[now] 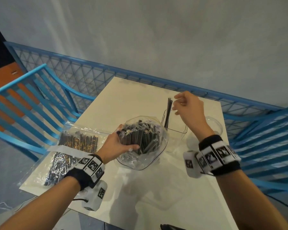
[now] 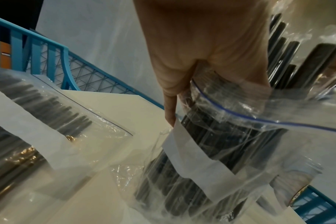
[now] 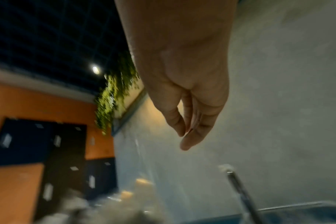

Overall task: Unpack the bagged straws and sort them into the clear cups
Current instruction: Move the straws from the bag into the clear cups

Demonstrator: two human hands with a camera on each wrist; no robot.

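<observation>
**Straws in an open bag, a few already in a cup**

Straws, dark and thin, stand as a thick bundle inside an open clear bag near the middle of the white counter. The bag itself sits in a clear round container. The left hand grips the bag and the bundle from the left side, with the fingers curled round the near part; the left wrist view shows the same grip, with the bag's blue closing line and a white label on the plastic.

Just behind the bag stands a clear square cup, and a few dark straws lean upright in it, their tops above the rim. The right hand is above this cup, beside the tops of those straws. Its fingers are loosely bent and close together, and they hold nothing that can be seen; the right wrist view is blurred.

A second clear round cup stands to the right of the square one. On the left part of the counter lie two more flat bags of straws, closed. Blue chairs and a blue mesh rail are around the counter.
</observation>
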